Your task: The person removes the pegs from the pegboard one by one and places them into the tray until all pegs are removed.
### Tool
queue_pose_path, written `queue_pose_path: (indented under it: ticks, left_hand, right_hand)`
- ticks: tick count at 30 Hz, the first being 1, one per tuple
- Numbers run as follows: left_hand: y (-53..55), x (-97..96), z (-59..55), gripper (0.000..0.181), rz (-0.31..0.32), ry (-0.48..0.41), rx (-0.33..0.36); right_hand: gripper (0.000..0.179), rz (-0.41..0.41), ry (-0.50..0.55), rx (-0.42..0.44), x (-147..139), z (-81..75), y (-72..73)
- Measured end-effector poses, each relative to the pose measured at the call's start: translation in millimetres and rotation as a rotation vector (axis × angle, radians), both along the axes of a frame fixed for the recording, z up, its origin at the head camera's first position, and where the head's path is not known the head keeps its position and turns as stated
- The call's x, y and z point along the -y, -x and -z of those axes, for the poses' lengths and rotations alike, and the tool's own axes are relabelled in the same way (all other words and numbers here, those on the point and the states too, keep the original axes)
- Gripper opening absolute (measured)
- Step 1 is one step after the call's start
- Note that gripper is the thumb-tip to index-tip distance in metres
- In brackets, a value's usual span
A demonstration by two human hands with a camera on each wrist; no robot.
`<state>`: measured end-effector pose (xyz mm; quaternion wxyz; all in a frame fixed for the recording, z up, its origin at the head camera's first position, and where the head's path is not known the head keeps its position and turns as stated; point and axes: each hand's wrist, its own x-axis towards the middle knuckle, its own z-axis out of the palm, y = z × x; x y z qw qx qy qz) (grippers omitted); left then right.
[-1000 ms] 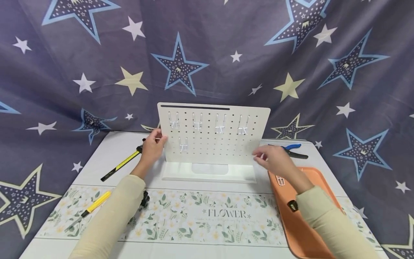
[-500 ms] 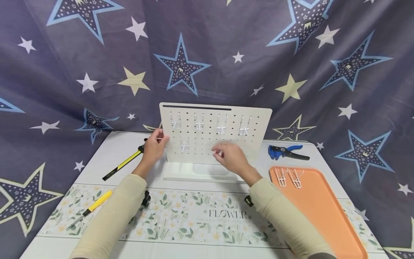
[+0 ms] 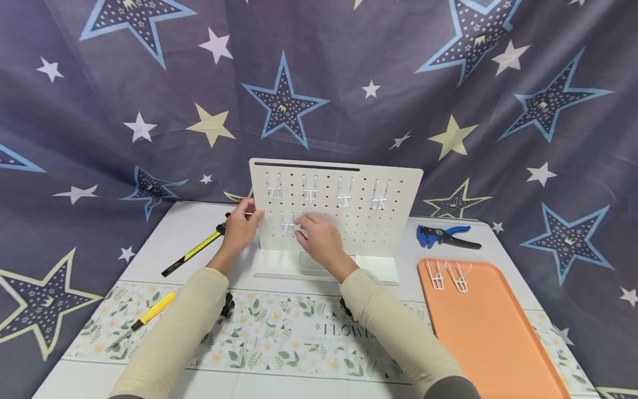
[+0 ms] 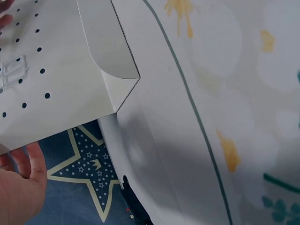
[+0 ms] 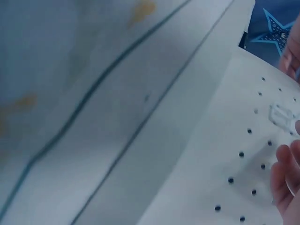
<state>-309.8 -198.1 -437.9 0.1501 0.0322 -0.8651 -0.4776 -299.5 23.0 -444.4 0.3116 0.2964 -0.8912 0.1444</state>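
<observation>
A white pegboard [image 3: 371, 233] stands upright on its white base [image 3: 271, 266]. My left hand [image 3: 242, 227] grips its left edge, thumb in front and fingers behind; in the left wrist view those fingers [image 4: 35, 161] curl past the edge. Several white wire hooks [image 3: 310, 188] hang in a top row, and one lower hook [image 3: 287, 224] hangs at the left beneath them. My right hand [image 3: 321, 238] is in front of the board, fingertips just right of the lower hook. The right wrist view has its loosely bent fingers [image 5: 281, 180] beside that hook [image 5: 280, 117], with a small gap between.
On the right lies an orange tray [image 3: 498, 332] with two white wire hooks [image 3: 448, 275], and behind it blue-and-black pliers [image 3: 448, 236]. A yellow-and-black bar tool [image 3: 196, 249] and a yellow-handled screwdriver [image 3: 154, 308] lie left. A star-patterned curtain [image 3: 374, 122] hangs behind.
My right hand has moved left across the pegboard, from its right side to beside the lower hook. My left hand keeps its grip on the left edge.
</observation>
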Motion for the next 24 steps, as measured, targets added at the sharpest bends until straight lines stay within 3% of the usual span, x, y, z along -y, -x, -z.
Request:
queue_pose_path:
  ticks: [5, 15, 24]
  left_hand:
    - [-0.3, 0.1, -0.2, 0.026, -0.006, 0.000, -0.003]
    - [-3.1, -3.2, -2.5, 0.026, -0.007, 0.005, -0.006]
    - [-3.1, -1.6, -0.9, 0.026, 0.000, 0.006, -0.012]
  right_hand:
    - [0.022, -0.011, 0.009, -0.064, 15, 7.2, 2.3]
    - [0.014, 0.060, 0.039, -0.056, 27, 14.3, 1.7]
    - [0.009, 0.092, 0.047, -0.125, 31, 16.9, 4.9]
